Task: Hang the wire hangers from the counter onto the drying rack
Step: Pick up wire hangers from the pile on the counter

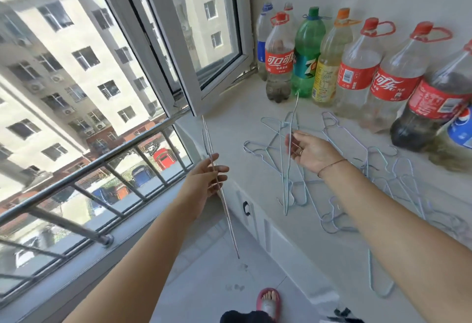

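My left hand (208, 177) fingers pinch one hanger (219, 190) edge-on by the window; my right hand (310, 152) fingers clamp another (288, 169) above the desk (255, 128) — more hangers (383, 169) lie scattered there.

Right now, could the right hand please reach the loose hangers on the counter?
Probably yes: the right hand hovers just above the loose hangers on the counter with nothing between, though it already holds one hanger.
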Available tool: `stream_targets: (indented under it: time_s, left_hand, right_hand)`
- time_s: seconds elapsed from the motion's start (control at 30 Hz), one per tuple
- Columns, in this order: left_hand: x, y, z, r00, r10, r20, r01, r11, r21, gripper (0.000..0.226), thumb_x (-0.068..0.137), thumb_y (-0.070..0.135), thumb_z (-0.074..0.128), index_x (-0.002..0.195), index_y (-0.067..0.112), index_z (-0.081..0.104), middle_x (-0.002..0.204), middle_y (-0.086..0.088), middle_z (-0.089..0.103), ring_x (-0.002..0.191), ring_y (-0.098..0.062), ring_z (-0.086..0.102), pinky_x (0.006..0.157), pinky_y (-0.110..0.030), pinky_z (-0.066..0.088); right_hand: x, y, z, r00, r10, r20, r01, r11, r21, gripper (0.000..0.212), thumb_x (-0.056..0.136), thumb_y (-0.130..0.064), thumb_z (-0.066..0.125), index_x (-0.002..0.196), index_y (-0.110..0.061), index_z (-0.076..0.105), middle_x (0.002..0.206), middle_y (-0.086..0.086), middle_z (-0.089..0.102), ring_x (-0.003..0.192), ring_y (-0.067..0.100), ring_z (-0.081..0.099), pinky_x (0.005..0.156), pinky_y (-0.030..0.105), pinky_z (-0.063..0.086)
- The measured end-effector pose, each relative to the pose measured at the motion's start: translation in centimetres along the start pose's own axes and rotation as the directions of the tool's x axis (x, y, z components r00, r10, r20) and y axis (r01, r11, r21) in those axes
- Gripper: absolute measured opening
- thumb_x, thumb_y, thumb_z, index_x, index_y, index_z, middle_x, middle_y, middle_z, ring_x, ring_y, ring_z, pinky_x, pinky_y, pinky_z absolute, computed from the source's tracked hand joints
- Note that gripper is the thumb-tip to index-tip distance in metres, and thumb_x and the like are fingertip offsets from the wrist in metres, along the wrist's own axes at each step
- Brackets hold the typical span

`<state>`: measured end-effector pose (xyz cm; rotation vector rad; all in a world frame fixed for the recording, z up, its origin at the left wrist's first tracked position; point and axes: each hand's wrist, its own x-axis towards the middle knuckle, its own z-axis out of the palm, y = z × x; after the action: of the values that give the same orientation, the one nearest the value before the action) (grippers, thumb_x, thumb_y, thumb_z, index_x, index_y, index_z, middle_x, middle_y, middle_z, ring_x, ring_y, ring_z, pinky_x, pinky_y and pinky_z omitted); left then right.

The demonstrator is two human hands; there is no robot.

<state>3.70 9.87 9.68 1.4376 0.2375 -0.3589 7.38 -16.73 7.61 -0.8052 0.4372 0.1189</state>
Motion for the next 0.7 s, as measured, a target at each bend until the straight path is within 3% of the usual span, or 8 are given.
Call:
stream_targets:
  time_s: [0.13,0.4,0.63,0.7]
  left_hand:
    - [-5.5,0.4,-1.4,0.997,0.054,-0.058,-0.055,0.998,-0.025,0.045,0.092,-0.011,0.038,0.127,0.015,0.052,0.087,-0.003,0.066,0.069,-0.014,0.060,0.069,-0.027,0.045]
    - [-16.8,0.5,-5.2,0.964,0.182,-0.196,-0.195,0.980,-0.050,0.033,0.094,-0.006,0.041,0.126,0.000,0.049,0.095,-0.009,0.067,0.070,-0.017,0.058,0.060,-0.019,0.051]
    - [-26.6,0.9,-10.5,0.911,0.193,-0.365,-0.244,0.965,-0.098,0.038,0.092,-0.004,0.048,0.127,0.013,0.052,0.085,-0.009,0.068,0.065,-0.018,0.058,0.057,-0.026,0.051]
    - [-29.0,1.3,-12.1,0.895,0.204,-0.397,-0.258,0.962,-0.089,0.044,0.091,-0.005,0.049,0.131,0.014,0.050,0.087,-0.010,0.068,0.069,-0.020,0.058,0.064,-0.031,0.051]
  right_hand:
    - [-4.7,1.0,2.2,0.981,0.060,0.185,-0.056,0.998,-0.030,0.019,0.093,-0.001,0.043,0.097,-0.013,0.056,0.084,0.004,0.060,0.070,0.011,0.060,0.057,0.019,0.053]
    - [-14.9,5.4,7.9,0.869,0.214,0.446,-0.088,0.955,-0.285,0.023,0.088,0.002,0.051,0.100,-0.016,0.059,0.078,0.000,0.057,0.055,0.006,0.057,0.048,0.017,0.046]
    - [-22.5,10.0,14.0,0.698,0.391,0.600,-0.189,0.909,-0.372,0.038,0.080,-0.001,0.056,0.116,-0.012,0.058,0.075,0.002,0.062,0.061,0.010,0.054,0.053,0.019,0.045]
    - [-24.3,11.4,15.9,0.643,0.426,0.637,-0.204,0.897,-0.393,0.042,0.075,-0.002,0.059,0.116,-0.011,0.059,0.077,0.003,0.061,0.062,0.011,0.054,0.054,0.019,0.045]
